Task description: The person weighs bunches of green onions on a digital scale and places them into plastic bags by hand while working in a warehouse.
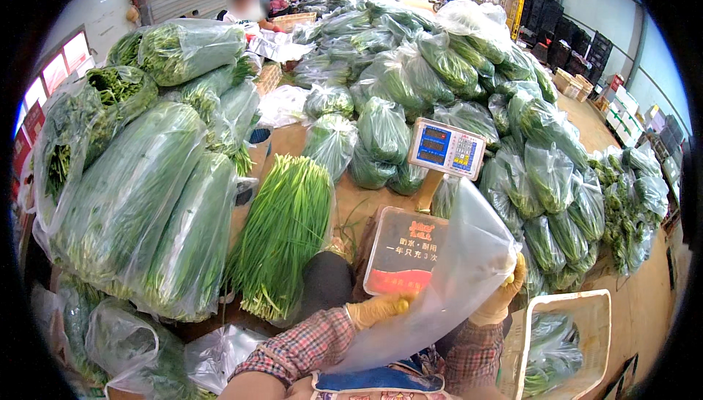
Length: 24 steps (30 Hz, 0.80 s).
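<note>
An empty clear plastic bag [447, 283] is stretched out in front of me, its pointed end reaching up past the scale platform. My right hand [501, 290], in a yellowish glove, is closed on the bag's right edge. In a matching glove, my left hand [381, 310] pinches the bag's left side, its fingertips partly hidden by the plastic. Left of my hands lies a big loose bundle of green garlic chives [285, 231]. Behind the bag stands a weighing scale with a dark platform [399, 250] and a tilted display [447, 149].
Large bags of long greens [132, 195] are stacked at the left. A high heap of bagged greens [410, 70] fills the middle and right. A white crate [604, 334] holding a bag of greens stands at lower right. Several people are farther back, one person [245, 15] at left.
</note>
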{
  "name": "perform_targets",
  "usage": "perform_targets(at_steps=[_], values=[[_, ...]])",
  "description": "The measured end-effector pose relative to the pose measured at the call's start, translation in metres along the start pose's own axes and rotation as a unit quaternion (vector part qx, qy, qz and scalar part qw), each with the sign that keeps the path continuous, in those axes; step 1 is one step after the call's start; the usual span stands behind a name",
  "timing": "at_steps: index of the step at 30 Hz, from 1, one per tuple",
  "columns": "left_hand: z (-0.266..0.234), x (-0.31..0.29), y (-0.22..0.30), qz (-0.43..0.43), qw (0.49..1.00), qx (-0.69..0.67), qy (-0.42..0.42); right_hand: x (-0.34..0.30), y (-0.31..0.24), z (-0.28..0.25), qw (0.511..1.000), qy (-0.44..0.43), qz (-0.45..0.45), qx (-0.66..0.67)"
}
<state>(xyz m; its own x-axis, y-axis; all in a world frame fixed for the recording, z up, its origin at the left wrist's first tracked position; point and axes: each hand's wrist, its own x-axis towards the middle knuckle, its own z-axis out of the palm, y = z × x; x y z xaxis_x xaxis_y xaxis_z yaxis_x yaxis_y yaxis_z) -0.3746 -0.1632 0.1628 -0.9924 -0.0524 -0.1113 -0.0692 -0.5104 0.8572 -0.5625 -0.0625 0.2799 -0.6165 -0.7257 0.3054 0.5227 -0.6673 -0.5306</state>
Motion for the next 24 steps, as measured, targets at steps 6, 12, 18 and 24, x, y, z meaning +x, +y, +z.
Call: perform_targets(at_steps=[6,12,18,24], values=[[0.036,-0.018,0.009,-0.044,0.969,-0.221,-0.101,0.011,0.015,0.002,0.988,0.015,0.095,0.119],[0.026,-0.027,0.025,0.039,0.997,-0.045,-0.052,0.020,0.008,-0.023,0.994,0.098,-0.008,0.046],[-0.026,-0.037,0.098,0.236,0.954,-0.039,0.184,0.026,0.010,0.026,0.990,0.096,0.042,-0.099],[-0.039,-0.037,0.143,0.423,0.839,-0.154,0.306,-0.009,0.019,0.054,0.889,-0.330,0.281,-0.150]])
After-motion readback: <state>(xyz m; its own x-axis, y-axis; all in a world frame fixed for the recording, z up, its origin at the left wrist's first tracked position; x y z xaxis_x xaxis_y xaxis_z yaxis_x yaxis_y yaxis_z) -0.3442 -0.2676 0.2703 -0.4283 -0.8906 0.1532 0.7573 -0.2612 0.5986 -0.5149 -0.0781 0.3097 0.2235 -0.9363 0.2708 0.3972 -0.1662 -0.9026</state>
